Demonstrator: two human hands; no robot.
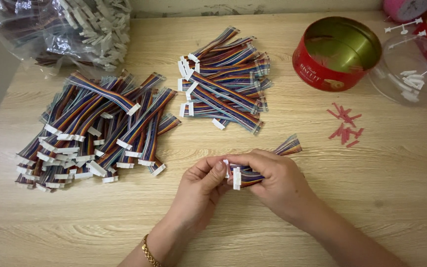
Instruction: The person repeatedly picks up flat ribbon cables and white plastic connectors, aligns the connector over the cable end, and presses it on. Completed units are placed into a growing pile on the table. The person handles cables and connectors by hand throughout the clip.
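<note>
My right hand (277,180) grips a short rainbow ribbon cable (287,147) whose loose end fans out past my knuckles. Its white connector (236,178) sticks out toward my left hand (201,190), whose thumb and fingertips pinch at that connector end. Both hands rest low on the wooden table (396,198), near its front middle. A gold bracelet (147,251) circles my left wrist.
A big heap of ribbon cables (97,131) lies at left, a smaller stack (226,81) behind my hands. At the back right stand an open red round tin (336,53) and a clear lid (413,69) with white clips. Small red plastic bits (344,126) are scattered nearby. A plastic bag of cables (65,29) sits back left.
</note>
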